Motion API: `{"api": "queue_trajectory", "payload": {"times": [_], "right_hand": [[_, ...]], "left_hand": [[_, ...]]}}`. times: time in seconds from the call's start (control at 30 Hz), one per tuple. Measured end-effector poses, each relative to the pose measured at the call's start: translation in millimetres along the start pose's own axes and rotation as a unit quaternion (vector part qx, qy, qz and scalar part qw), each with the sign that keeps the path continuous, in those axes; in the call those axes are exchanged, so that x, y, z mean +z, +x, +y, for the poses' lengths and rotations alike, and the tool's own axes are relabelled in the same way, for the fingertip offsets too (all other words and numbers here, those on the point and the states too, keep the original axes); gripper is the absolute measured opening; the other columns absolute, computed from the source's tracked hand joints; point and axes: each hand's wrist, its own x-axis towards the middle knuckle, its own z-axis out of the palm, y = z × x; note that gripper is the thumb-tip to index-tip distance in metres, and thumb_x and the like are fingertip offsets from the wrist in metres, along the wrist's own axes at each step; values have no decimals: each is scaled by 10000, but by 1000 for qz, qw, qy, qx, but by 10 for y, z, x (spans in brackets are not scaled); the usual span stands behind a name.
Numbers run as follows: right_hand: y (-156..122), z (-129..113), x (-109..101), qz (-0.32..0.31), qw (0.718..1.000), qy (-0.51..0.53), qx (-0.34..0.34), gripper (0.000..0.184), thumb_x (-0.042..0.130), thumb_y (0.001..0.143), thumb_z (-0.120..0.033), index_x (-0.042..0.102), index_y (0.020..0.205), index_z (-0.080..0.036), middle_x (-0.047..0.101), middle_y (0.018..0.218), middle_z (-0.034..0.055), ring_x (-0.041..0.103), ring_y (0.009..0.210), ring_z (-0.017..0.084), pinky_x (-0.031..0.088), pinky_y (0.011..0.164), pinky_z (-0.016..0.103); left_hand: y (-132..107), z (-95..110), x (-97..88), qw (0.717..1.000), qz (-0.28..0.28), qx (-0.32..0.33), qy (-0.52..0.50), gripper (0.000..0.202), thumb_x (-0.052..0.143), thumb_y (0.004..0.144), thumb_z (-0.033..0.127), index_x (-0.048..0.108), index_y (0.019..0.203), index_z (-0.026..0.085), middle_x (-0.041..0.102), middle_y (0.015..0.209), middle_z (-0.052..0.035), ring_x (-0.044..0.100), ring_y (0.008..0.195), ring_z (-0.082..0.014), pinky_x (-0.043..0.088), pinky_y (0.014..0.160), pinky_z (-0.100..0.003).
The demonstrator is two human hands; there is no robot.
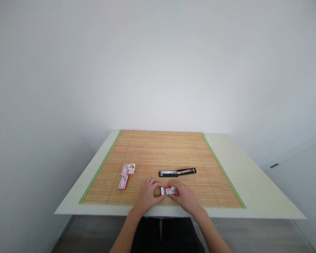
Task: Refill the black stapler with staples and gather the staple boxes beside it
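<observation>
Both my hands meet over the near middle of the bamboo mat [158, 151]. My left hand [148, 195] and my right hand [185, 197] pinch a small red and white box [167, 190] between their fingertips, one at each end. Just beyond the box lies a stapler [177, 172], opened out flat into a long black and silver strip. To the left on the mat are two more small red and white boxes, one [128, 169] farther away and one [123, 182] nearer.
The mat, with green edge bands, covers the middle of a white table [255, 182] set against a plain white wall. The table's near edge runs just under my wrists. A white cabinet [300, 182] stands at the right.
</observation>
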Motion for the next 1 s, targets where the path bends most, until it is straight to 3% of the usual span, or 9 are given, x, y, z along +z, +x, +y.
{"api": "queue_trajectory", "payload": {"times": [0.2, 0.33, 0.47, 0.7, 0.8, 1.0], "right_hand": [[-26, 118, -131, -4, 1000, -17, 9, 389, 731, 846, -331, 724, 1232, -282, 701, 792, 15, 621, 717, 180, 318, 619, 259], [42, 5, -172, -10, 999, -41, -16, 411, 694, 890, -343, 684, 1296, -276, 724, 828, 14, 642, 754, 184, 356, 635, 249], [236, -202, -158, -41, 993, -91, -71, 168, 661, 907, -310, 792, 1010, -288, 761, 869, 17, 672, 823, 196, 377, 686, 261], [492, -308, -120, -90, 979, -143, -116, 95, 726, 806, -248, 820, 811, -258, 766, 783, 61, 679, 785, 225, 366, 686, 277], [487, -293, -138, -78, 980, -141, -116, 99, 709, 817, -243, 796, 771, -229, 757, 782, 66, 666, 778, 212, 350, 676, 272], [312, -104, -250, -23, 993, -86, -74, 90, 677, 843, -246, 745, 891, -214, 705, 754, 2, 596, 682, 144, 305, 602, 239]], "left_hand": [[-10, -4, 20, 1000, 16, -3, -6, 318, 841, 755, 309, 707, 1043, 296, 651, 1114, -25, 564, 1095, -265, 434, 960, -405], [-18, -10, 26, 1000, 22, -1, -6, 322, 835, 771, 307, 707, 1066, 309, 650, 1122, -20, 561, 1102, -260, 435, 969, -408], [-15, -23, 25, 1000, 23, 2, -8, 324, 837, 780, 332, 715, 1080, 316, 654, 1124, -27, 562, 1102, -267, 442, 964, -414], [-21, -22, 15, 1000, 26, 5, -12, 305, 840, 778, 354, 731, 1060, 314, 660, 1125, -38, 572, 1094, -274, 451, 954, -426], [-31, -26, 13, 1000, 28, 5, -7, 310, 838, 777, 352, 735, 1068, 318, 662, 1122, -37, 573, 1098, -275, 451, 957, -428], [-47, -32, 9, 1000, 30, -2, -2, 326, 834, 778, 351, 733, 1087, 332, 667, 1117, -31, 575, 1110, -277, 452, 967, -431]]}}
